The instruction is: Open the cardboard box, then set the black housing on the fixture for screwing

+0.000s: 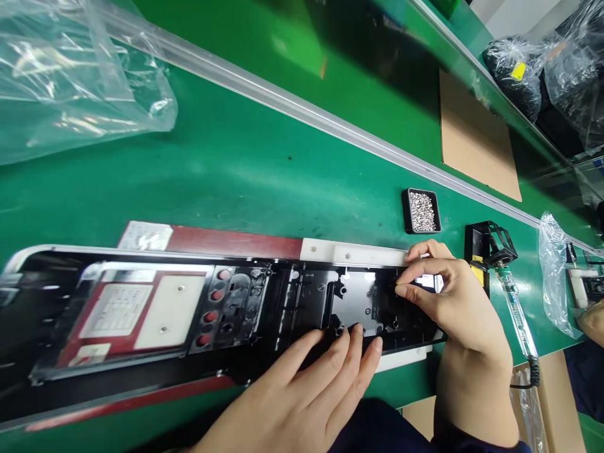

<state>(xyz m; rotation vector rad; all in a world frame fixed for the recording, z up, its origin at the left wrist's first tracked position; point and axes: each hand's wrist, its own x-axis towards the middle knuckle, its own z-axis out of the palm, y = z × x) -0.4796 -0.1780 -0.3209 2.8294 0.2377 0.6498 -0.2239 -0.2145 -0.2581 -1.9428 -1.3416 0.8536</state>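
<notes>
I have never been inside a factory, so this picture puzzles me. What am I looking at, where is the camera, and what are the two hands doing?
The camera sits on a worker's head, looking down at a green workbench. A long black plastic panel lies across it, inner side up, on a red and white holder. The left hand rests flat, open, on the panel's near edge. The right hand pinches something at the panel's far end; what it is cannot be made out. Behind it stands a small black tray of screws, and to the right a powered screwdriver lies by its black stand. A clear plastic bag lies far left, a cardboard sheet beyond the rail.
</notes>
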